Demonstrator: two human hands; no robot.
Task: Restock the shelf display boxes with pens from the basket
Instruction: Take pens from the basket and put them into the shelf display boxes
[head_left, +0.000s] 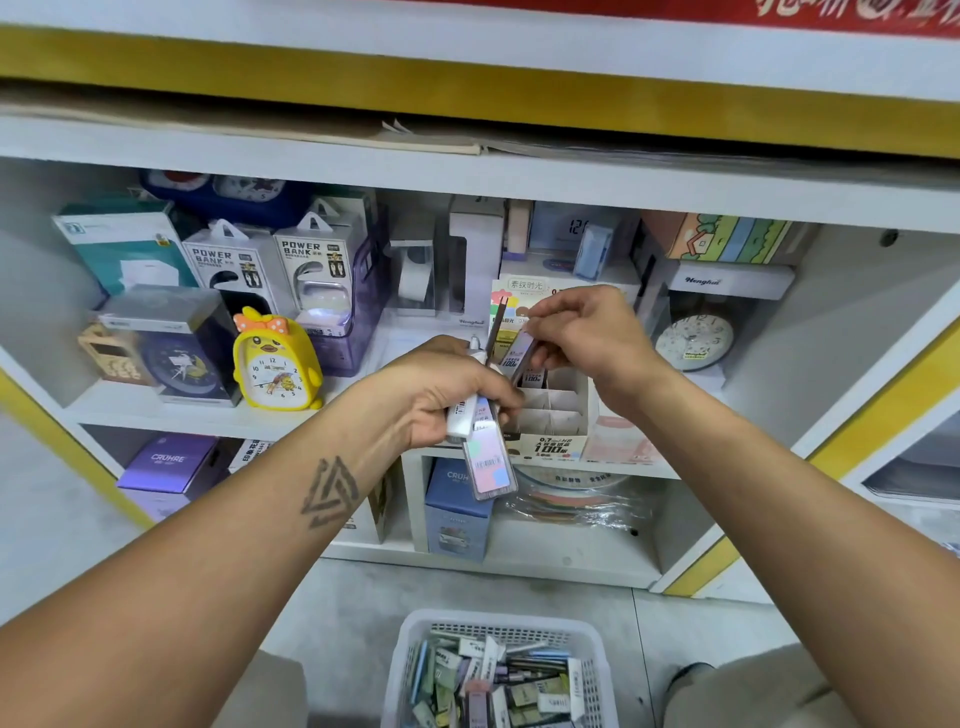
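White shelving with yellow edge trim fills the head view, and grey floor lies below it.

Containers: a white perforated plastic basket (501, 670) stands on the floor at the bottom edge of the view, between the person's knees. It is filled with a loose pile of flat pastel cases and slim pens. On the middle shelf (156, 410), toward its front edge, a white cardboard display box (553, 410) is divided by thin card partitions into square cells. The front cells appear empty; the rear cells hold a few upright cases. A printed header card rises behind it.

Hands: the left hand (441, 389) is curled round a small bundle of flat cases (485, 452), rectangular, glossy, pastel-printed with a barcode label, hanging down past the shelf's front edge. The right hand (582, 332) pinches one slim case (521, 353) between thumb and fingertips, tilted, directly over the rear cells of the box.

Other stock on the same shelf: a yellow duck-shaped alarm clock (272, 364) near the front edge, two clear-windowed power bank packs (270, 265) behind it, and a round white clock (693, 343) toward the right end. Purple and blue cartons occupy the lower shelf.
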